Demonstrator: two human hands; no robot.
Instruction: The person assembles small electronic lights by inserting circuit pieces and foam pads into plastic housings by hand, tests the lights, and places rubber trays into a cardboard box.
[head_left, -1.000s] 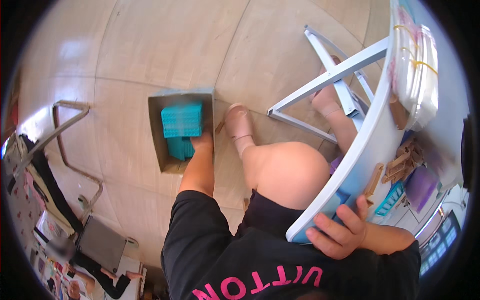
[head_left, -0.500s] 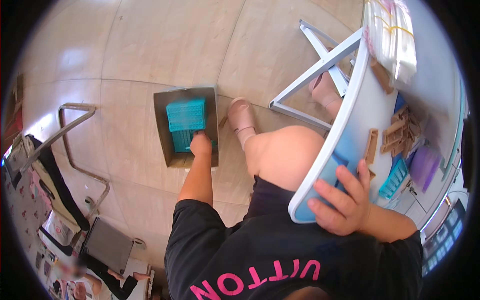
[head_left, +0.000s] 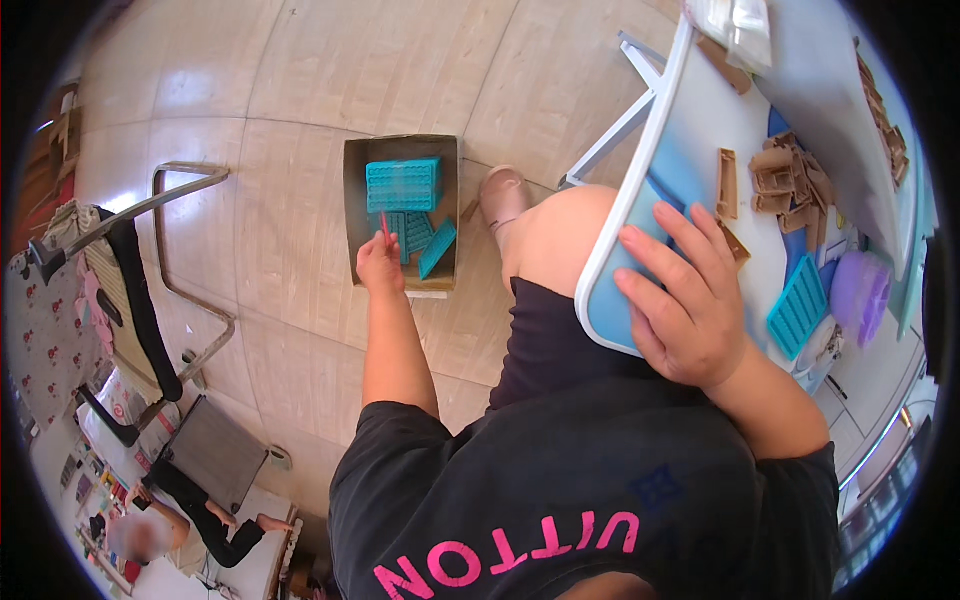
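Observation:
My left hand [head_left: 380,264] is over the near left part of a cardboard box [head_left: 355,215] on the floor. Its fingers are closed on a thin red stick-like thing [head_left: 386,224], too small to name exactly. In the box lie teal slotted plastic trays: a stack [head_left: 402,184] at the far end, and a tilted tray [head_left: 438,249] by the right wall. My right hand [head_left: 685,300] rests with fingers spread on the rounded corner of a small blue-and-white table [head_left: 610,300]. Close to its fingertips stands a brown slotted piece [head_left: 727,185].
On the table are a pile of brown pieces [head_left: 785,180], another teal tray [head_left: 798,308], a purple round container [head_left: 862,290] and clear plastic bags [head_left: 735,28]. A metal-framed chair [head_left: 190,175] stands at left. Another person [head_left: 165,535] is at lower left.
My left hand has moved up and left from deep inside the box and now holds the red thing. A teal tray now leans at the box's right side. The whole view has shifted.

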